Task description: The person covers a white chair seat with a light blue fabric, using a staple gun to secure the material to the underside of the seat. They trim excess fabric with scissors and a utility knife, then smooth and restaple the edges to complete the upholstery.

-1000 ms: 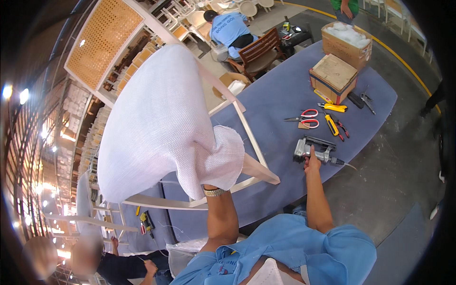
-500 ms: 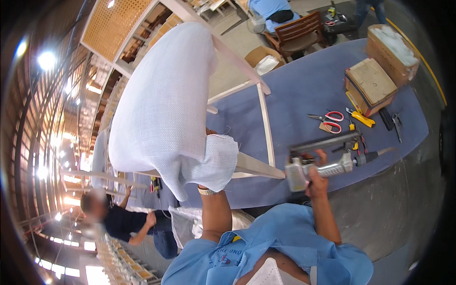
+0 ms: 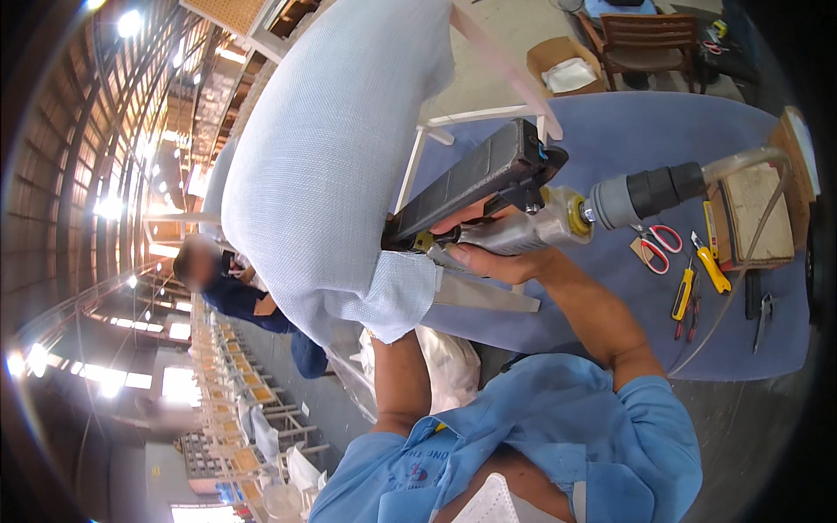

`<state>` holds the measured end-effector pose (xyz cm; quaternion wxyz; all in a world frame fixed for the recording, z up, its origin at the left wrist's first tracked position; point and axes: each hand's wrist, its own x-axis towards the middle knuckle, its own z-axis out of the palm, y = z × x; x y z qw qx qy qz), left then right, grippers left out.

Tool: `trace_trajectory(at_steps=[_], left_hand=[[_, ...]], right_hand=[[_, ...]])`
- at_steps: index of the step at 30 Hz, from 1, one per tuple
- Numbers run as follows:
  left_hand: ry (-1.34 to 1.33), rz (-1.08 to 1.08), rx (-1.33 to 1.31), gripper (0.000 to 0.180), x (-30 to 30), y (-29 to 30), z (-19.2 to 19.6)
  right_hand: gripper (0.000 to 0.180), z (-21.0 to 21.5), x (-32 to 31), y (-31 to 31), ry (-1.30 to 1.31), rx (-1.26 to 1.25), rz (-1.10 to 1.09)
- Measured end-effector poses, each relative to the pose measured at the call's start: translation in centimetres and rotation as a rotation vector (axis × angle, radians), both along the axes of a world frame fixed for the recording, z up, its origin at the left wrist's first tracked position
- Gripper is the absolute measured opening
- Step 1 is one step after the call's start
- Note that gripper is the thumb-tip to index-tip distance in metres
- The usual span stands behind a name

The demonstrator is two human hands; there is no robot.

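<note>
A pale grey-white woven fabric cover (image 3: 331, 157) wraps the padded part of a light wooden chair tipped on the table, with one loose flap (image 3: 401, 288) hanging at its near corner. My right hand (image 3: 497, 261) grips a pneumatic staple gun (image 3: 532, 218) by its metal handle. Its nose end is up against the underside of the padded part, beside the flap; the exact contact is hidden. My left forearm (image 3: 401, 383) goes up behind the flap, and the cloth hides that hand and its fingers. A pale chair leg (image 3: 488, 292) extends just below the gun.
On the blue-grey covered table (image 3: 602, 331) lie red-handled scissors (image 3: 654, 248), a yellow utility knife (image 3: 711, 266), a yellow screwdriver (image 3: 683, 295) and pliers (image 3: 764, 322). A cardboard box (image 3: 757, 213) stands at right. The air hose (image 3: 758, 231) trails over the table. Another person (image 3: 240, 296) works at left.
My right hand has brought the staple gun from over the right of the table leftward to the chair's underside. The view has shifted, and my left hand is still behind the flap.
</note>
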<state>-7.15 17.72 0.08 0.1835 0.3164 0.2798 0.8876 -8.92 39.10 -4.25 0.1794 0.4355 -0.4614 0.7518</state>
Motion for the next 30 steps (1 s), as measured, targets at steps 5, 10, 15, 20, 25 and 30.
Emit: trace_trajectory(at_steps=[5, 10, 15, 20, 25, 30], left_hand=[[-0.01, 0.053, -0.008, 0.069, 0.3, 0.4, 0.1], [-0.016, 0.071, -0.013, 0.068, 0.0, 0.6, 0.0], [-0.005, 0.106, -0.024, 0.067, -0.1, 0.9, 0.0], [-0.011, 0.116, -0.013, 0.066, -0.2, 0.7, 0.2], [0.008, 0.129, 0.002, 0.065, 0.0, 0.6, 0.2], [0.032, 0.11, 0.025, 0.064, -0.1, 0.3, 0.4]], right_hand=[[0.027, 0.1, -0.1, -0.4, -0.149, -0.082, 0.091], [0.024, -0.6, -1.9, -0.9, -0.05, -0.139, 0.297], [0.028, 2.0, -2.6, 1.9, -0.018, 0.206, 0.278], [0.029, 1.0, -4.0, 1.0, -0.002, -0.04, 0.394], [0.027, 1.7, -4.5, 0.7, -0.119, -0.063, 0.553], [0.027, 1.9, -3.2, 0.0, -0.158, -0.167, 0.555]])
